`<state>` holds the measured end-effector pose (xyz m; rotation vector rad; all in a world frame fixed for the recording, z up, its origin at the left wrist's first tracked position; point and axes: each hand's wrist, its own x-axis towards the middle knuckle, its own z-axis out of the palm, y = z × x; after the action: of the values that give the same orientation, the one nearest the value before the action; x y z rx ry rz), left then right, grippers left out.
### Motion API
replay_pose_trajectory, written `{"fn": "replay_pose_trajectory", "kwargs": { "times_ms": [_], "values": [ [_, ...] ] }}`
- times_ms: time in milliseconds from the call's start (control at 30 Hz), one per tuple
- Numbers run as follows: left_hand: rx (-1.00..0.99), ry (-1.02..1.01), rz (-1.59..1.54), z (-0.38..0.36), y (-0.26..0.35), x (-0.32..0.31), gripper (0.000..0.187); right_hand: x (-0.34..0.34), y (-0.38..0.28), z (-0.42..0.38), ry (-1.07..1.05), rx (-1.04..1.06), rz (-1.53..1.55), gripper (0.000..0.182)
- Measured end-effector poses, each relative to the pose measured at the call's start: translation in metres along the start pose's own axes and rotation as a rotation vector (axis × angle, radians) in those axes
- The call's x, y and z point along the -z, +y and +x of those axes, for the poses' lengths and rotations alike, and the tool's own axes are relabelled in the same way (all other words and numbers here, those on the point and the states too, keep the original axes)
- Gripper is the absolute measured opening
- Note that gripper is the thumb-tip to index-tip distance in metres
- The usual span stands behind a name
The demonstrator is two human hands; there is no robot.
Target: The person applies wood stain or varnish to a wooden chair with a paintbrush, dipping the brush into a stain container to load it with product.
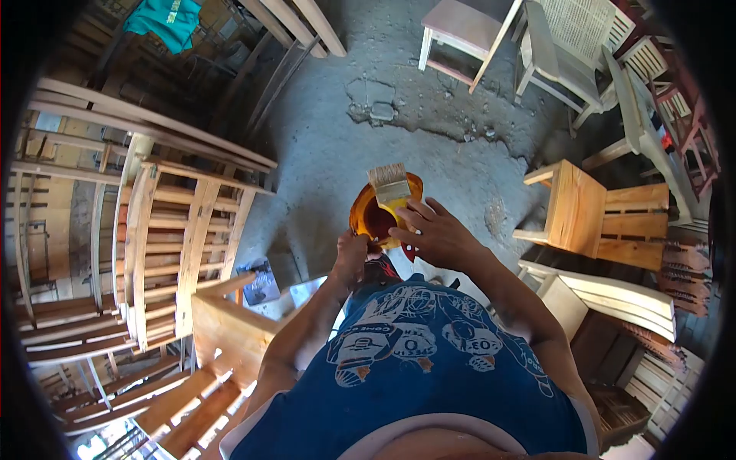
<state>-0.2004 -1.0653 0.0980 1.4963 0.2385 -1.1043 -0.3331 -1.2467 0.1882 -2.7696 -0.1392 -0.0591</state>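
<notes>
A yellow-orange container [358, 207] with an uneven rim is in front of me, dark reddish-brown liquid [379, 221] inside. My left hand [353, 256] is closed on its near left edge. Across the far right part of the rim lies a wide paintbrush [391, 184], its bristles pale brown and pointing away from me. My right hand [437, 234] has its thumb and fingers around the brush's yellow handle, which they partly hide. A ring shows on one finger.
Slatted wooden furniture [192, 238] stands close on my left, with a wooden chair [230, 326] nearer my body. An orange-brown chair [575, 208] is on the right. Further off are a stool [464, 31] and an armchair [563, 50]. The concrete floor [307, 146] has a broken, rough patch.
</notes>
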Motion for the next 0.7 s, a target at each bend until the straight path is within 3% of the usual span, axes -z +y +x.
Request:
{"fn": "replay_pose_trajectory", "kwargs": {
  "times_ms": [33,133,200,267,367,600,700],
  "values": [
    [-0.026,0.001,-0.026,0.019,0.011,0.003,0.028,0.005,0.011,0.014,-0.039,-0.014,-0.013,0.050],
    [-0.019,0.074,0.019,0.056,0.062,0.010,0.029,0.039,0.032,0.053,0.026,-0.114,0.017,0.051],
    [-0.056,0.092,0.036,0.088,0.089,0.018,0.028,0.050,0.059,0.072,0.117,-0.139,0.001,0.049],
    [-0.020,0.109,0.017,0.102,0.124,0.019,0.027,0.055,0.087,0.086,0.254,-0.302,-0.022,0.043],
    [-0.034,0.120,0.010,0.143,0.153,0.028,0.029,0.047,0.129,0.102,0.292,-0.381,-0.014,0.038],
    [0.040,0.177,-0.136,0.216,0.218,0.013,0.025,0.059,0.222,0.153,0.271,-0.381,0.091,0.029],
    [-0.030,0.220,-0.162,0.229,0.256,-0.010,0.022,0.065,0.286,0.191,0.346,-0.366,0.182,0.020]
  ]
}}
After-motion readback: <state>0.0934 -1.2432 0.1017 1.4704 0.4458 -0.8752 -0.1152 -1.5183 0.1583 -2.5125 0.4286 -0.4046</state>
